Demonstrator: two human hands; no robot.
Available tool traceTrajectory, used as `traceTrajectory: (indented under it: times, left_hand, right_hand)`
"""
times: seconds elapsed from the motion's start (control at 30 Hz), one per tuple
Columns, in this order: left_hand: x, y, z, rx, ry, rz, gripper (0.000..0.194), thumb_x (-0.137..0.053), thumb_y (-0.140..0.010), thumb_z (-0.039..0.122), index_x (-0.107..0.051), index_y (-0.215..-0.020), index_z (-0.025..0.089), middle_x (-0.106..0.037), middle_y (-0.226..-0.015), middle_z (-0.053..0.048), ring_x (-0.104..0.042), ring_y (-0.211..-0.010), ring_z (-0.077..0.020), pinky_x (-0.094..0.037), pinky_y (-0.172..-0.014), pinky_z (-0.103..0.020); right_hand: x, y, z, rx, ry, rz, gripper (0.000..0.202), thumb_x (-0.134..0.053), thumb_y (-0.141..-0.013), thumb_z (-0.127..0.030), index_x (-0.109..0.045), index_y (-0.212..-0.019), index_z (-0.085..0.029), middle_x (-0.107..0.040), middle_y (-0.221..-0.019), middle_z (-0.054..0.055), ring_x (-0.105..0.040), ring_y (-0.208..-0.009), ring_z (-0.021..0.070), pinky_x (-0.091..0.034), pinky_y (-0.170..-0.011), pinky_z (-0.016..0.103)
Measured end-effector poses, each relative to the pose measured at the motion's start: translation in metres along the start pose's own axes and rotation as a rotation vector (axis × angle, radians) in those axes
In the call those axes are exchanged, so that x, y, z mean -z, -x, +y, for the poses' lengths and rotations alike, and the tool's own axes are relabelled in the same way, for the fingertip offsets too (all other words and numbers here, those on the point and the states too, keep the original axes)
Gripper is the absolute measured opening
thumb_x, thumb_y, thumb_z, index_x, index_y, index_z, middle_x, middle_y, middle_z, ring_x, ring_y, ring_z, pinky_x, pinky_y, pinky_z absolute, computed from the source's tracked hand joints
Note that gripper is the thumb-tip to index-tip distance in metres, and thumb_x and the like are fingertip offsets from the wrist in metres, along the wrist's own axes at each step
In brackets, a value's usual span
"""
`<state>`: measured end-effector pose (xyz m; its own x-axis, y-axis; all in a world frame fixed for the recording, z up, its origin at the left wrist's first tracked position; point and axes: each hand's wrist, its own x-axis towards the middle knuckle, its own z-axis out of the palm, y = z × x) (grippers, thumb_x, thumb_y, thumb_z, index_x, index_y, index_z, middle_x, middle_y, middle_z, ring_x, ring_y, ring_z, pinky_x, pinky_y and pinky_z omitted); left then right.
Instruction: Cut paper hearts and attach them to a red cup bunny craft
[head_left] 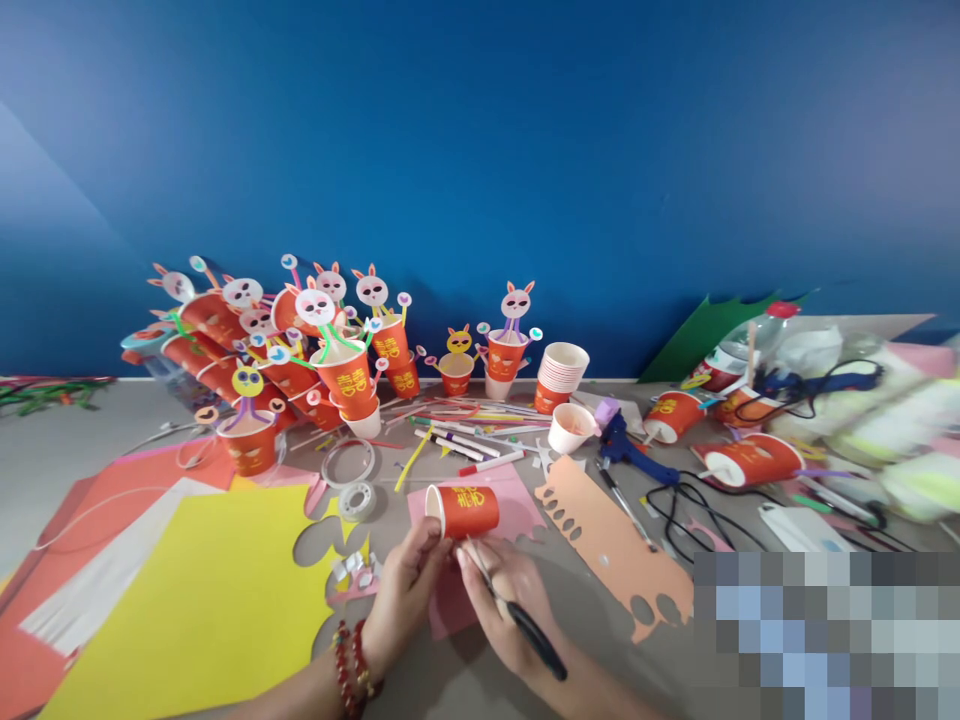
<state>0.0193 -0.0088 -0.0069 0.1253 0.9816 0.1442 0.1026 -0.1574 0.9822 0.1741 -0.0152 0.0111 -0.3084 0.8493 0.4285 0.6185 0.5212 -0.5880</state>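
Note:
A red paper cup [469, 511] with gold lettering lies on its side over a pink paper sheet [517, 495], its white mouth facing left. My left hand [409, 580], with red bead bracelets at the wrist, is closed on the cup's near side by the rim. Under the cup my right hand [510, 600] grips a slim tool [536, 640] with a black handle and a metal front. The tool's tip is close to my left fingertips and the cup's lower side. What lies between the fingertips is too small to make out.
Decorated cups with paper animal heads [315, 305] crowd the back left. Yellow card [187, 590] lies left, cut orange card [600, 550] right. Behind are markers [457, 440], tape rolls [356, 502], stacked cups [562, 370] and a blue glue gun [637, 455] with black cables.

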Motion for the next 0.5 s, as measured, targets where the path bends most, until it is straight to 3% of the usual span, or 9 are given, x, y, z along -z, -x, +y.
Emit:
traceTrajectory:
  times: [0.2, 0.4, 0.5]
  left_hand:
    - [-0.002, 0.000, 0.004, -0.021, 0.024, 0.021, 0.016, -0.055, -0.093, 0.034, -0.061, -0.090, 0.019, -0.065, -0.085, -0.003, -0.063, -0.082, -0.0188, -0.051, -0.077, -0.026]
    - [0.001, 0.003, 0.004, -0.090, -0.156, 0.051, 0.015, -0.051, -0.095, 0.031, -0.059, -0.086, 0.021, -0.060, -0.077, -0.001, -0.057, -0.068, -0.0154, -0.047, -0.064, -0.023]
    - [0.004, 0.003, 0.003, -0.160, -0.287, 0.059, 0.014, -0.050, -0.095, 0.027, -0.057, -0.083, 0.023, -0.059, -0.073, 0.000, -0.056, -0.067, -0.0159, -0.047, -0.069, -0.025]
  right_hand:
    - [0.007, -0.003, 0.000, 0.103, 0.002, -0.022, 0.028, -0.037, -0.097, -0.017, -0.061, -0.083, -0.017, -0.067, -0.074, 0.008, -0.064, -0.070, 0.0202, -0.047, -0.067, 0.029]
    - [-0.001, 0.006, -0.006, -0.142, -0.278, 0.061, 0.040, -0.033, -0.105, -0.032, -0.065, -0.084, -0.020, -0.071, -0.078, 0.005, -0.069, -0.074, 0.0181, -0.052, -0.071, 0.026]
    - [-0.002, 0.007, -0.007, -0.165, -0.269, 0.072, 0.041, -0.032, -0.105, -0.036, -0.066, -0.087, -0.021, -0.072, -0.080, 0.005, -0.069, -0.075, 0.0188, -0.053, -0.072, 0.027]
